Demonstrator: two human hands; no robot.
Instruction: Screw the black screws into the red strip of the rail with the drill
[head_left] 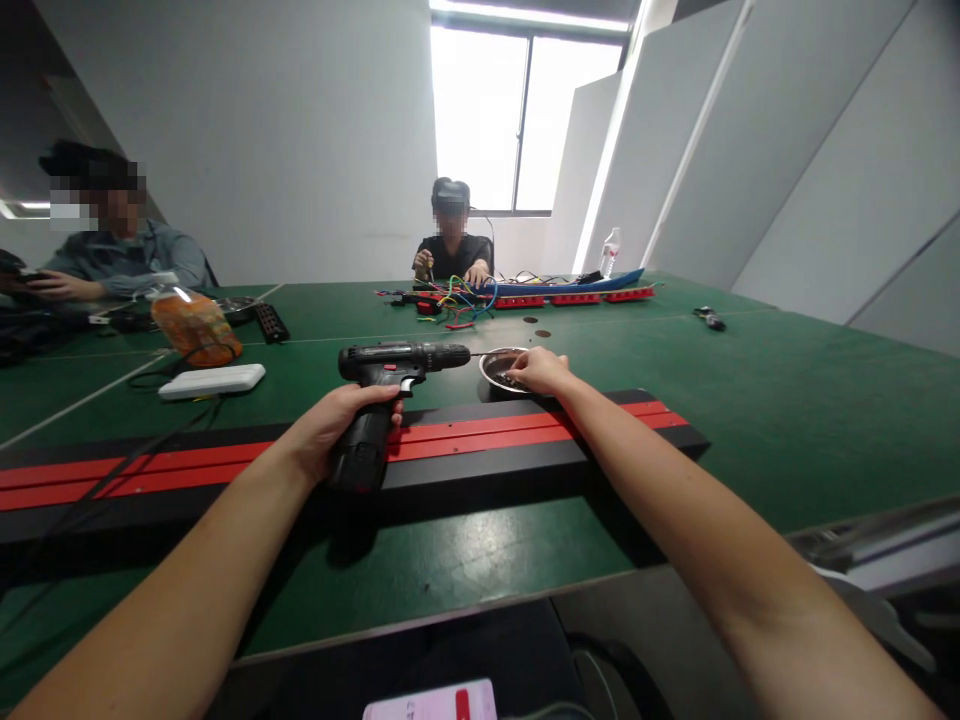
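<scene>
A black cordless drill [375,410] is in my left hand [337,425], the fingers wrapped round its handle by the white trigger. Its thin bit points right, toward a round metal bowl [487,378]. Small dark pieces, perhaps screws, lie inside that bowl. My right hand [541,370] reaches into the bowl with fingers pinched together; what they hold, if anything, is hidden. Below both hands a long black bar [480,478] with red strips [480,436] along its top lies across the table.
A white power bank [212,381] and an orange drink bottle [196,325] stand at left. Across the green table [750,400], a person [454,255] handles coloured wires [461,295] near a blue strip. Another person [127,250] sits at far left. A phone [431,702] lies below.
</scene>
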